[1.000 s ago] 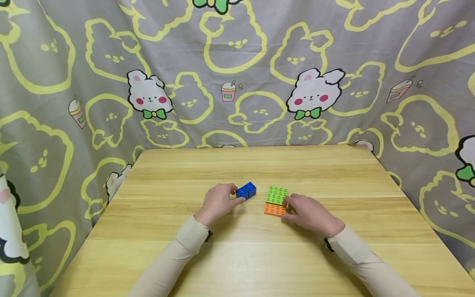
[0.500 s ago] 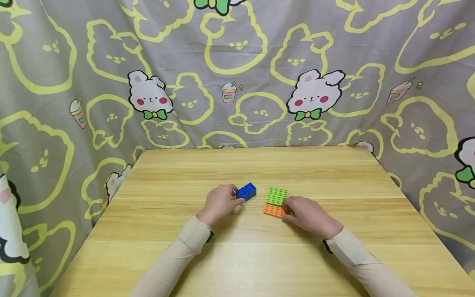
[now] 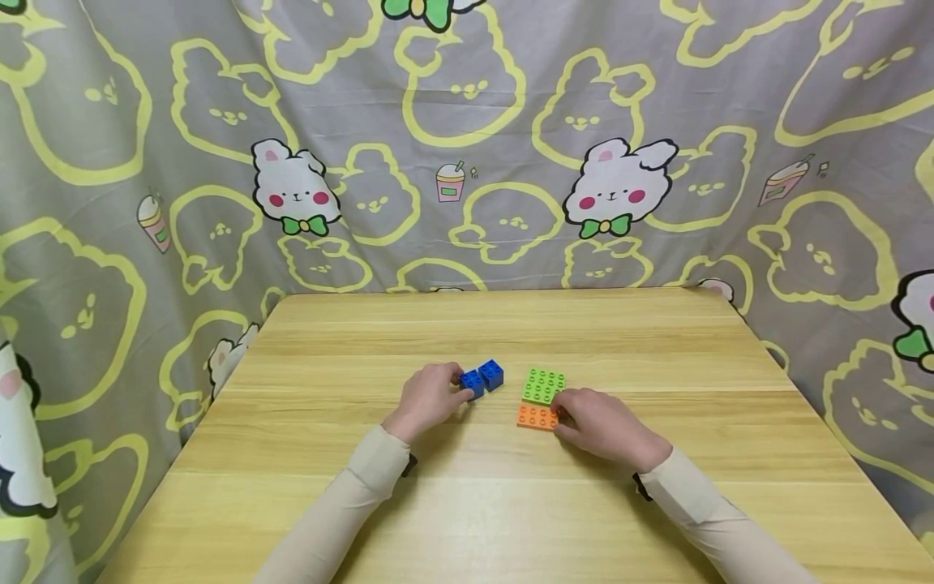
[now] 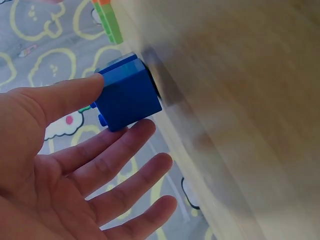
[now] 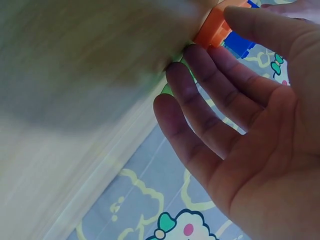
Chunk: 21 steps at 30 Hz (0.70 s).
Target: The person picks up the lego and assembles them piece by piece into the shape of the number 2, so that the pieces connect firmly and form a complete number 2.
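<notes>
My left hand [image 3: 426,403] pinches the nearer blue building block [image 3: 473,384] between thumb and fingers; in the left wrist view the other fingers spread below the block [image 4: 129,95]. Just beyond it, with a narrow gap, stands a second blue block [image 3: 492,374]. To the right lies a flat lime-green brick [image 3: 543,386], studs up. In front of that is an orange brick [image 3: 536,417], its right end pinched by my right hand [image 3: 607,428]. The right wrist view shows the thumb and index finger at the orange brick [image 5: 216,26], the remaining fingers loosely extended.
The wooden table [image 3: 467,503] carries the bricks near its middle. A grey curtain [image 3: 503,122] with cartoon animals hangs behind the table and along both sides.
The nearer blue block has come away from the other one, pulled left and toward me by my left hand. My right hand has drawn the orange brick slightly nearer, off the green one.
</notes>
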Motion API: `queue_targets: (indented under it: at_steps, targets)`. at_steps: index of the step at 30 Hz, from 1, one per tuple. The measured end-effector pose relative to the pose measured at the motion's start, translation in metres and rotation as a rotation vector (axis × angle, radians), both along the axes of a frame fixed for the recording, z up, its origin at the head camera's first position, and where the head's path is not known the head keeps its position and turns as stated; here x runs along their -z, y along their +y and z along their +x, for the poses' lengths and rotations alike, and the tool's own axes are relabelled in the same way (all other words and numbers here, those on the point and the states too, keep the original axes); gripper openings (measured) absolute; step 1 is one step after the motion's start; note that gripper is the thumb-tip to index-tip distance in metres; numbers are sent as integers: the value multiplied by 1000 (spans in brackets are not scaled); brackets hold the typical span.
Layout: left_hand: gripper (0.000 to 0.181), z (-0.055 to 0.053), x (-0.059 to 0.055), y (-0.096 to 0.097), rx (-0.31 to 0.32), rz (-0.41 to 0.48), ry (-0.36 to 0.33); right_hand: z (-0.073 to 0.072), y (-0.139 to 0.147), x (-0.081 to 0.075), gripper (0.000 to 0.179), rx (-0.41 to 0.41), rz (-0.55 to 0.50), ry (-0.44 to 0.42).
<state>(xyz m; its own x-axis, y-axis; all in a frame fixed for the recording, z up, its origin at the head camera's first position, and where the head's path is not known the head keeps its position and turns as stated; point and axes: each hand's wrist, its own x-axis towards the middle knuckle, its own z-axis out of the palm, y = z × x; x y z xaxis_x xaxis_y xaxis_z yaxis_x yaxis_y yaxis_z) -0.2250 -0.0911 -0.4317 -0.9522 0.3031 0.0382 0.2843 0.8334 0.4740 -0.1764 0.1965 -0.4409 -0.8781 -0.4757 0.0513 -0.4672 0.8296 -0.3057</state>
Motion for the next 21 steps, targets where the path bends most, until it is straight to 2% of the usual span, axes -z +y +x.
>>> queue_targets:
  at_steps: [7, 21]
  targets:
    - [29, -1, -1, -9, -9, -3, -5, 1, -1, 0, 22, -13, 4, 1]
    - [29, 4, -9, -16, 8, 39, -40, 0, -2, 3, 17, -39, 31, 48]
